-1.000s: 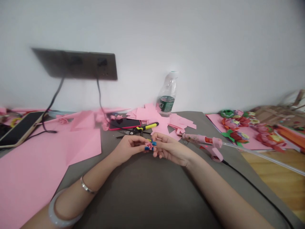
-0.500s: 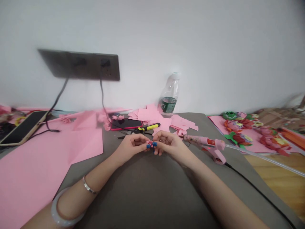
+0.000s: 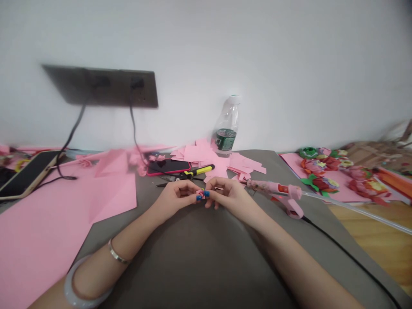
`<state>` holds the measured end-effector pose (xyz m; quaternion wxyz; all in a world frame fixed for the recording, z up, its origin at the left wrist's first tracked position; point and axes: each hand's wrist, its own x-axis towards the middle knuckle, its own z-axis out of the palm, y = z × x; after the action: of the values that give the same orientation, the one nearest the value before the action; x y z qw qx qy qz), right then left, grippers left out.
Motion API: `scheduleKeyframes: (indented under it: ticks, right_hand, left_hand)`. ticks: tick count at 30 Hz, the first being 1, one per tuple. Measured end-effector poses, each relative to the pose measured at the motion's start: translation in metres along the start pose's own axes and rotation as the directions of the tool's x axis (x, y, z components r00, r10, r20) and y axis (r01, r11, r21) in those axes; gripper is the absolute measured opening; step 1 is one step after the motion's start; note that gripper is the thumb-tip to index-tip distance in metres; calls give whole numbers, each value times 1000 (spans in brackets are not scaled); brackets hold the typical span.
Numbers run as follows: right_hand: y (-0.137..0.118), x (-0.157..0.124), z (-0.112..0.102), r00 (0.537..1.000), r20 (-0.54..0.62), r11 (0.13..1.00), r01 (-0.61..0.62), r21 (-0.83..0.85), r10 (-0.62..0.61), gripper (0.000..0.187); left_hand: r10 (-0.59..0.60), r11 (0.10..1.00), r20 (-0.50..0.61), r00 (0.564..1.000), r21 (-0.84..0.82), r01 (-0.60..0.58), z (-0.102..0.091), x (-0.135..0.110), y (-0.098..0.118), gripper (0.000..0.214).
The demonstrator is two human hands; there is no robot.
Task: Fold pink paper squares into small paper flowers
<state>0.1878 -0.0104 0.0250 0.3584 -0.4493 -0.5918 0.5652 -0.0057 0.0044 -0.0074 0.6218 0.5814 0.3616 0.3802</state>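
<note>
A small pink paper flower (image 3: 201, 193) is pinched between my two hands over the grey work surface (image 3: 193, 257). My left hand (image 3: 180, 196) holds its left side with thumb and fingertips. From the other side my right hand (image 3: 227, 194) grips it, thumb nearly touching the left thumb. The fingers cover most of the flower. Just behind the hands lie yellow-and-black pliers (image 3: 196, 172) and a phone in a red case (image 3: 169, 166). Right of my right hand rests a pink glue gun (image 3: 277, 191) with a clear glue stick in its back.
Pink paper pieces (image 3: 199, 153) are scattered before a plastic bottle (image 3: 226, 131) by the wall. Large pink sheets (image 3: 48, 223) and another phone (image 3: 28, 171) lie on the left. Colourful paper flowers (image 3: 325, 183) sit at right. Cables hang from the wall socket (image 3: 141, 88).
The view has shifted slightly, so the background sits a little further left. Both hands stay on the paper flower, with only a small shift of the fingertips.
</note>
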Motion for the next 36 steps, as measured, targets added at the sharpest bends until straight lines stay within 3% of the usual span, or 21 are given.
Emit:
scheduleKeyframes:
  ticks: [3, 7, 11, 17, 20, 26, 36]
  right_hand:
    - [-2, -2, -2, 999, 37, 1000, 3, 12, -3, 31]
    - [0, -3, -4, 991, 112, 991, -80, 106, 68, 36]
    - [3, -2, -3, 993, 90, 981, -95, 167, 81, 39]
    - [2, -1, -2, 998, 39, 991, -60, 116, 56, 35]
    - [2, -3, -3, 994, 83, 983, -87, 161, 75, 33]
    - [5, -2, -4, 953, 222, 882, -280, 380, 207, 34]
    - [13, 2, -7, 903, 368, 767, -396, 505, 224, 36]
  left_hand:
    - [-11, 1000, -5, 1000, 7, 11, 1, -1, 1, 21]
    - [-24, 1000, 3, 1000, 1, 24, 1, -1, 3, 23]
    - [-33, 999, 4, 999, -21, 33, 1, -1, 2, 23]
    - [-20, 999, -5, 1000, -49, 20, 1, -1, 1, 21]
    - [-34, 997, 12, 999, -67, 35, 2, -2, 3, 18]
    - [-68, 993, 47, 997, -92, 72, -1, -2, 4, 19]
    - [-69, 992, 134, 989, -91, 82, -2, -4, 11, 13]
